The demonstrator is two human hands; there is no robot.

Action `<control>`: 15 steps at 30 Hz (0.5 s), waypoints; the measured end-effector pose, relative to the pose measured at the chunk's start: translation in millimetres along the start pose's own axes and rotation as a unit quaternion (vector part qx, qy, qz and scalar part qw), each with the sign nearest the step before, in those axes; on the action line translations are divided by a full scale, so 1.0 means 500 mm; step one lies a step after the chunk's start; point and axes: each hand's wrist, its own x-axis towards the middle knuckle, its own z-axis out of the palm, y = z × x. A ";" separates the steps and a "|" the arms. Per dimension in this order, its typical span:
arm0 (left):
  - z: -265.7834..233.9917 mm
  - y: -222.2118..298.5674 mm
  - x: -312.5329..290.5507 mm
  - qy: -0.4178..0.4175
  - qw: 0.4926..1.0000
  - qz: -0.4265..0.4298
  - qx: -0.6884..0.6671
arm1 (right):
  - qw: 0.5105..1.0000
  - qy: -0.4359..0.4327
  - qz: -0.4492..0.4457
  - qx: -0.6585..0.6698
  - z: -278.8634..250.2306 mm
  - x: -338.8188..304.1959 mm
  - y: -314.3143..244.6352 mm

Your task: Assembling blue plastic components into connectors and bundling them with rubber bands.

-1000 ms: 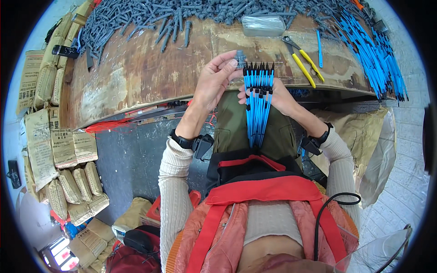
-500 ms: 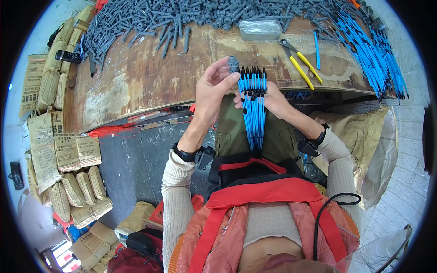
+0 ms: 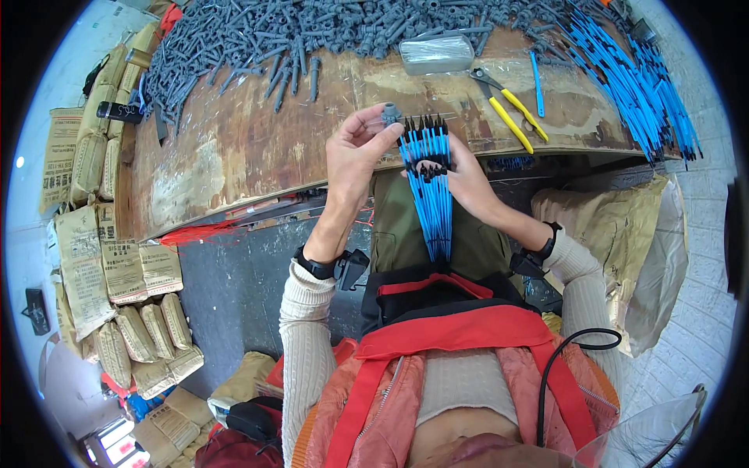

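My left hand (image 3: 351, 160) pinches a small grey plastic fitting (image 3: 390, 115) between thumb and forefinger, just above the table's front edge. Beside it, my right hand (image 3: 470, 181) is closed around a fanned bundle of thin blue rods (image 3: 434, 214) with black tips and black bands. The bundle's black upper tips point toward the table, and its lower end narrows toward my lap. A fingertip shows through a gap between the rods. Fine, thin strands cross near the upper tips and the fitting; what they are is too small to tell.
A worn wooden table (image 3: 234, 148) carries a heap of grey plastic fittings (image 3: 343, 27), a clear box (image 3: 437, 54), yellow-handled pliers (image 3: 511, 113), a blue stick (image 3: 537, 82) and more blue rods (image 3: 616, 78). Brown paper sacks (image 3: 129, 257) stand at the left; crumpled paper (image 3: 616, 226) lies at right.
The whole view has shifted slightly. Both hands keep their holds, and a fingertip now shows between the rods. The fitting remains beside the bundle's upper tips.
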 end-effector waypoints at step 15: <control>0.022 0.026 -0.052 0.011 0.994 0.042 0.105 | 0.993 -0.031 -0.012 -0.114 -0.018 -0.030 -0.011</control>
